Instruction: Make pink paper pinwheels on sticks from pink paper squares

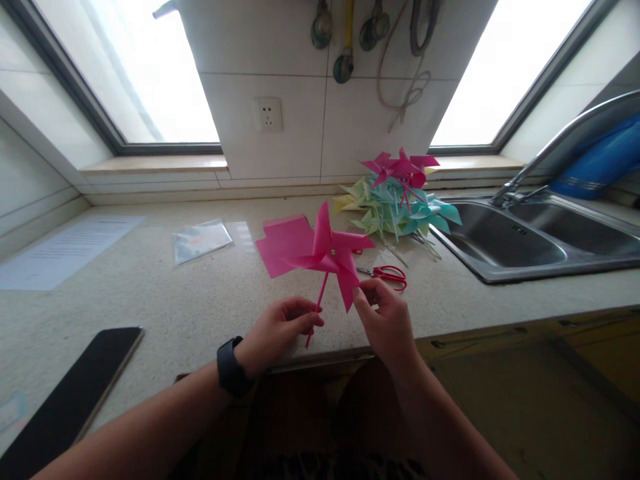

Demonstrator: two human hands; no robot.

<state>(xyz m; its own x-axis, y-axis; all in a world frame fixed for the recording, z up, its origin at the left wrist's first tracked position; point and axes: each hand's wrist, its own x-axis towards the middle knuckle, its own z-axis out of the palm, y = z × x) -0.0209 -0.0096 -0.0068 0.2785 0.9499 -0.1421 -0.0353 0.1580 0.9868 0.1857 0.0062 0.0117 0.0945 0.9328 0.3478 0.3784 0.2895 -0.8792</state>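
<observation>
Left hand (280,327) has its fingers closed round the stick of the pink pinwheel (327,257), held up over the desk (165,293), right hand (383,317) pinching a lower blade tip—best kept light, so nothing creases.

No text can be read here. The white printed sheet (65,250) lying at the left of the countertop (200,300) carries lines of print, but they are too faint and small to make out.
</observation>
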